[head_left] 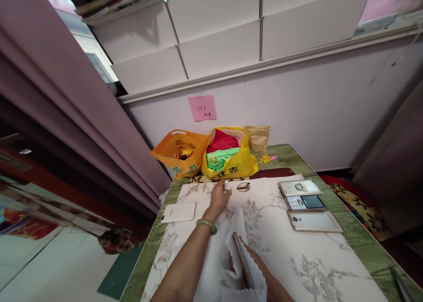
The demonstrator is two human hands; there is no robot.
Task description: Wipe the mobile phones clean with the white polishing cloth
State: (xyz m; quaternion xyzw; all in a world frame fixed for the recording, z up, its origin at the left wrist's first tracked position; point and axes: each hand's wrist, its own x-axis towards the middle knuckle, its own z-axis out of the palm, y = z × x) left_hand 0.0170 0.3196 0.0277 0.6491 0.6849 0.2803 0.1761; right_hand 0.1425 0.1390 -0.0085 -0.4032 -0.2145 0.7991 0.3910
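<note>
My left hand, with a green bangle on its wrist, stretches toward the back of the floral sheet. Its fingers close on a small white object, too small to name. A pair of thin-framed glasses lies just right of it. Near the front, my right hand grips a phone stood on its edge, wrapped in a white cloth. The cloth hides most of those fingers. A white phone lies flat to the left of my left forearm.
Two phones, one silver with a ring and one pale gold, lie on the right with a keypad phone between them. An orange bag and a yellow bag of cloth stand at the back. A dark blade-like thing lies front right.
</note>
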